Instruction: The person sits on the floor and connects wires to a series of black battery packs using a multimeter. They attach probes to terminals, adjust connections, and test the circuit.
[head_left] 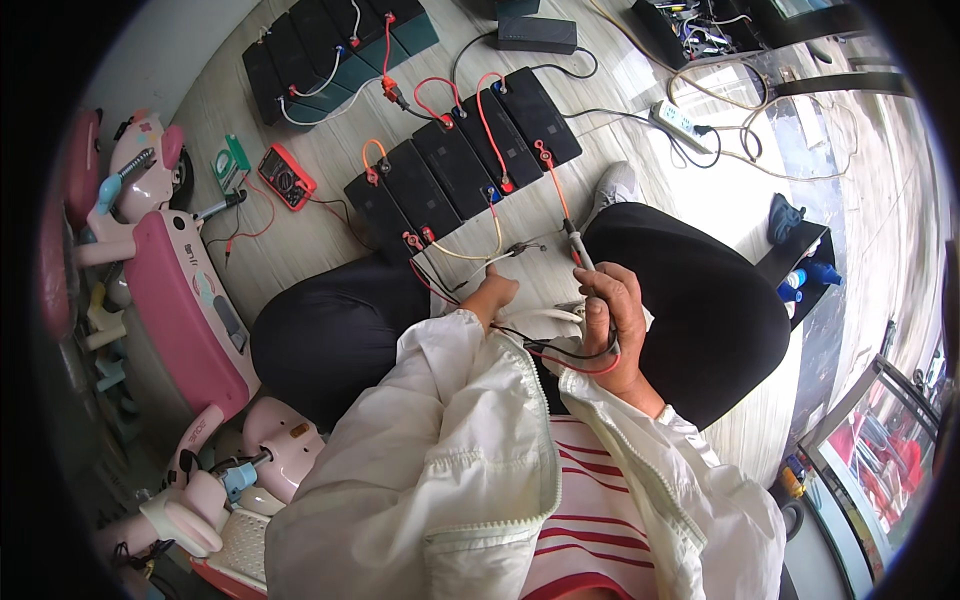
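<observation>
Your right grip [622, 325] is clamped on a grey pen-shaped tool [577, 243], thumb and fingers around its near end. The tool points away from you, and an orange lead [556, 190] meets its far end, running on to a terminal of the row of black batteries [458, 170]. You have that row ahead of both grips, on the floor [620, 82]. A red wire [590, 371] and a black wire [548, 343] loop close against your right grip, on its left side.

Your left grip [493, 294] sits left of the right one, a digit stretched forward beside a white lead [494, 265]; I cannot tell whether its fingers are apart or together. Dark wire ends [524, 247] lie just ahead of it.

Farther out, ahead and left of your left grip, lies a red multimeter [288, 177], with a second group of batteries [335, 70] beyond it. A black power adapter [537, 35] rests past the row, well ahead of your grips; a white power strip [678, 122] is ahead and right of your right grip.
</observation>
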